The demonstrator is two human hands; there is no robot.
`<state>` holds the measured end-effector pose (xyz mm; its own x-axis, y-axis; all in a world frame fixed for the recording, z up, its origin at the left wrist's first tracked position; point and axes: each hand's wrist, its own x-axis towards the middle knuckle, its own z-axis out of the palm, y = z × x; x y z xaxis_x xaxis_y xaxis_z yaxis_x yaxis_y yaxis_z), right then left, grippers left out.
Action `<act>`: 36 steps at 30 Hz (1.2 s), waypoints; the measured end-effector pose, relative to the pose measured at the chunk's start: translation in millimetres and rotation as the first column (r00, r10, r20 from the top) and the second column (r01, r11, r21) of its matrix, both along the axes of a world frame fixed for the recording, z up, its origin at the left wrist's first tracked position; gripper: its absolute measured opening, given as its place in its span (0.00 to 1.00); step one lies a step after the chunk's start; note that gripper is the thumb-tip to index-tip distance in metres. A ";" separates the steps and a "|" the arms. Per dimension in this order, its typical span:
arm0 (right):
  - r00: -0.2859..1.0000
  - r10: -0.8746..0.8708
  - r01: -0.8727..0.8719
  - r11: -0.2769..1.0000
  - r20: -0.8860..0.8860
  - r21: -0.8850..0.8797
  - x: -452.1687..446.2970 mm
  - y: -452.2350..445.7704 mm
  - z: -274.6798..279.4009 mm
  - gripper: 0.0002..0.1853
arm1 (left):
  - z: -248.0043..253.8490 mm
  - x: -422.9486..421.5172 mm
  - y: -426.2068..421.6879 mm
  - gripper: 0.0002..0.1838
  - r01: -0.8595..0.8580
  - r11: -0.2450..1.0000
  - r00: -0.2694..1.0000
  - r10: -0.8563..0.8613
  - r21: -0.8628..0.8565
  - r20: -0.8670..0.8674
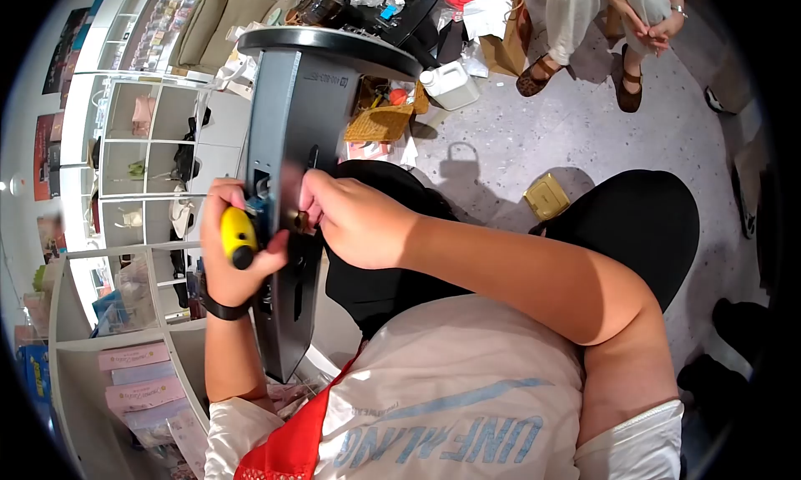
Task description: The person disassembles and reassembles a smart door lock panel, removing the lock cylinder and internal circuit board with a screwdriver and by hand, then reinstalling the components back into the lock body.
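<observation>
A long grey metal panel [313, 104], like the side of a drawer or cabinet, stands before me with slots and cut-outs in it. On its left side my left hand [229, 250], with a black wristband, is closed around a tool with a yellow and black handle [239, 234]; its working end is hidden. Across the panel's right side reaches my right hand [359, 221], fingers pinched at a small brass-coloured metal piece [300, 221] by the panel. Blur and the fingers hide exactly how that piece meets the panel.
A round black tabletop [334, 46] is at the panel's far end. White shelves [158, 138] line the left. On the floor are a gold tin [546, 198], a white jug [450, 86] and a paper bag [507, 42]. Another person's hands [651, 31] and shoes show at upper right.
</observation>
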<state>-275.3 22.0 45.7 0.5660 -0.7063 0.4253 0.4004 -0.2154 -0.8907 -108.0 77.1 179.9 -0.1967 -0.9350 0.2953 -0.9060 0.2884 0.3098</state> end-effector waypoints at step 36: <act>0.841 -0.523 0.145 0.463 -0.138 -0.875 37.2 -70.9 2.6 0.10 | -96.0 132.1 -157.5 0.32 0.553 0.585 0.642 0.155 0.594 -0.751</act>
